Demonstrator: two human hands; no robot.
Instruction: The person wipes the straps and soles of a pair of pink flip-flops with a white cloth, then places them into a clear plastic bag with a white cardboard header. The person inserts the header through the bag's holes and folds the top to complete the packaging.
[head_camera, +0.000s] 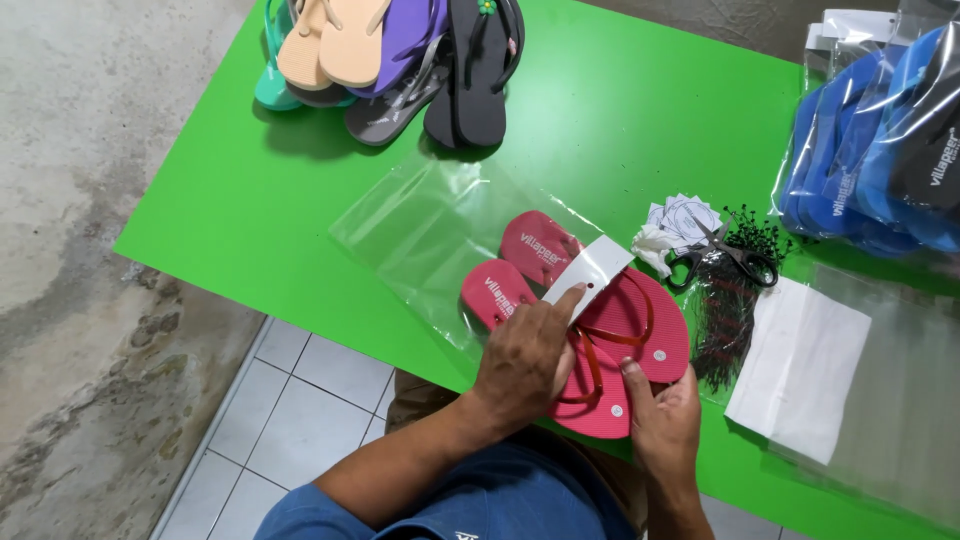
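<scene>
A single head-worn camera looks steeply down from above the near edge of the green counter (250, 220), fairly close, facing its far edge; bare floor (90, 200) shows at left.

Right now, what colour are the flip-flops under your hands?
Pinkish red flip-flops with translucent red straps, seen clearly in the head view.

A small packing workshop for footwear, going by what surrounds the pair of red flip-flops (590, 330) under the hands: a bright green worktable (250, 210), a loose pile of unpacked flip-flops (400, 60) far up and left of the grip, bagged blue pairs (880, 140) stacked to its upper right, clear plastic bags (430, 230), scissors (725, 255) and black tag fasteners (725, 310) just right. Bare concrete wall (90, 200) and tiled floor (290, 400).
</scene>
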